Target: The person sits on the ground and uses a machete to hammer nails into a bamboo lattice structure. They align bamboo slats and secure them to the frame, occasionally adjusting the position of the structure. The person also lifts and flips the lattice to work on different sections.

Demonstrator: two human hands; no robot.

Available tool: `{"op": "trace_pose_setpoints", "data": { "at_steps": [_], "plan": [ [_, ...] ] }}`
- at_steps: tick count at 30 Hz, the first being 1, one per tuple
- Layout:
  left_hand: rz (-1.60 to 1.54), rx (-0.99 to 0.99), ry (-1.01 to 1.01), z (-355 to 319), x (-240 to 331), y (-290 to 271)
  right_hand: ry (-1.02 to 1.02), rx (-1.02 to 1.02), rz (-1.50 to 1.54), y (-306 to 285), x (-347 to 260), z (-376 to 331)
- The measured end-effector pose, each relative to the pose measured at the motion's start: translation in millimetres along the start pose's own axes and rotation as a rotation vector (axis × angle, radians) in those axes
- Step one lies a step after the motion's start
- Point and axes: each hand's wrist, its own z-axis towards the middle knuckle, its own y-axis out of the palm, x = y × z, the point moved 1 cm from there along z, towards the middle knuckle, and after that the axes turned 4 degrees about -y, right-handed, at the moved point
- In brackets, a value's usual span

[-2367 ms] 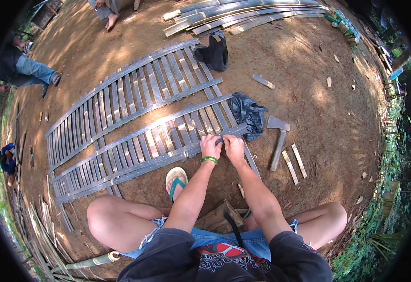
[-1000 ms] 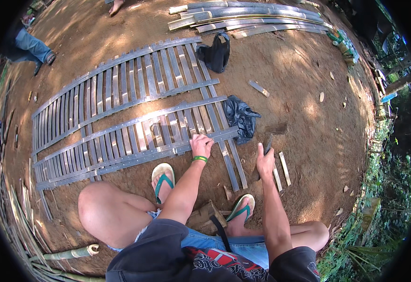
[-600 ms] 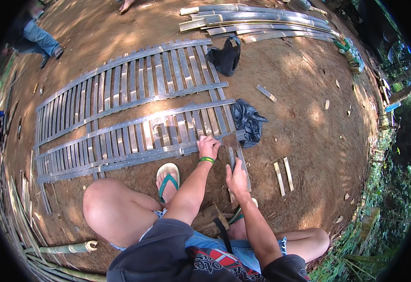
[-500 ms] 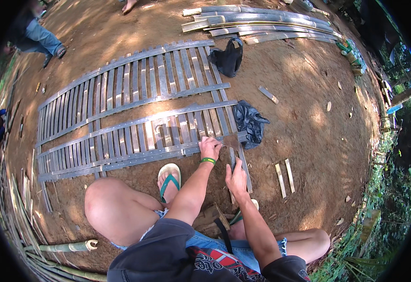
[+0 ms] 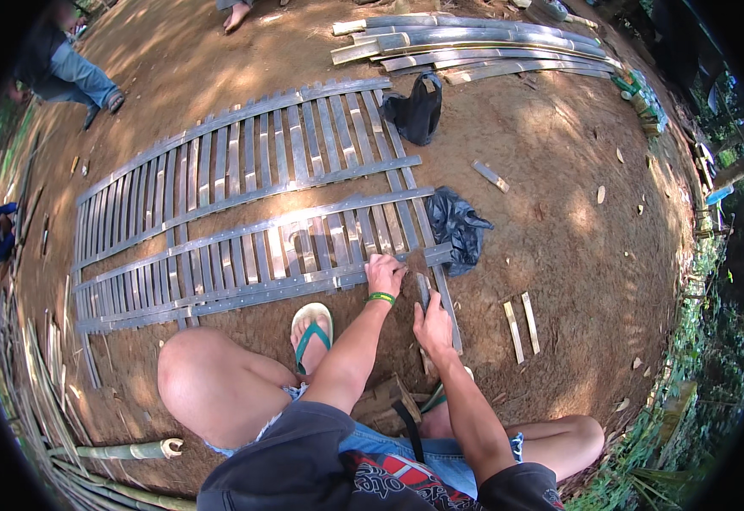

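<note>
My left hand is closed in a pinch at the lower rail of a bamboo slat panel, near its right end. Whatever sits between those fingertips is too small to make out. Just right of it, my right hand is wrapped round a tool with a dark handle. A brown, blocky patch over the rail above the handle looks like its head, but the exact kind is unclear. The panel lies flat on the ground, dark strips nailed across long rails, beside a second slat panel beyond it.
Two black plastic bags lie by the panels' right ends. Short bamboo strips rest on the soil at right. Split bamboo poles are stacked at the far side; more bamboo lies lower left. A person is at far left.
The whole view has shifted slightly. Both hands stay at the same part of the rail, the left still pinching and the right still gripping the tool.
</note>
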Motion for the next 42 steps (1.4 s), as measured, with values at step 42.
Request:
{"op": "trace_pose_setpoints", "data": {
  "at_steps": [42],
  "plan": [
    [0.595, -0.200, -0.069, -6, -10, -48, -0.138, 0.213, 0.037, 4, -6, 7]
  ]
}}
